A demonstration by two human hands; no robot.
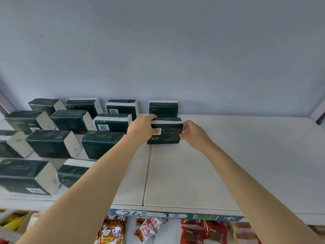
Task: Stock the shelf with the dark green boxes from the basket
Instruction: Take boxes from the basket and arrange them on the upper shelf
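A dark green box [168,133] with white ends stands on the white shelf [193,173], just in front of another dark green box [163,108] at the back wall. My left hand [141,126] grips its left end, fingers curled over the top edge. My right hand [193,132] pinches its right end. Several more dark green boxes [73,121] stand in rows over the left half of the shelf. The basket is out of view.
The shelf's right half is bare white surface up to the blue back wall [175,59]. A price strip [154,213] runs along the front edge. Red and orange snack packets [149,229] hang on the level below.
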